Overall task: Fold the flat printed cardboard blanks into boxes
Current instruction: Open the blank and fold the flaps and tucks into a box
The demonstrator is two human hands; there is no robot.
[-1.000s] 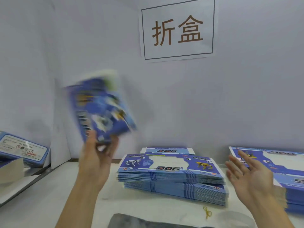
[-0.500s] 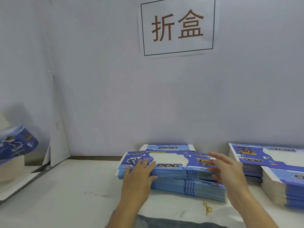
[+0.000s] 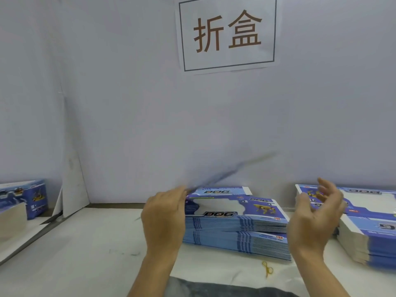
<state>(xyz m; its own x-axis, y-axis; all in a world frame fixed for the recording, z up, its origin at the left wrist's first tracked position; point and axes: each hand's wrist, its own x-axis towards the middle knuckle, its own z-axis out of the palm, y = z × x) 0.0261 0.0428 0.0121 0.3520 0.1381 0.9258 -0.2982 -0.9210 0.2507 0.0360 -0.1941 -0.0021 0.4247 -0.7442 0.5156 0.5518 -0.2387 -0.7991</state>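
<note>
While the left hand [image 3: 164, 213] pinches one blurred blank [image 3: 230, 173] by its left edge, tilted above the stack [image 3: 235, 228] on the table [image 3: 85, 249], the right hand [image 3: 315, 213] hovers loose, holding nothing; thin card looks light, bendy, best gripped at both edges.
</note>
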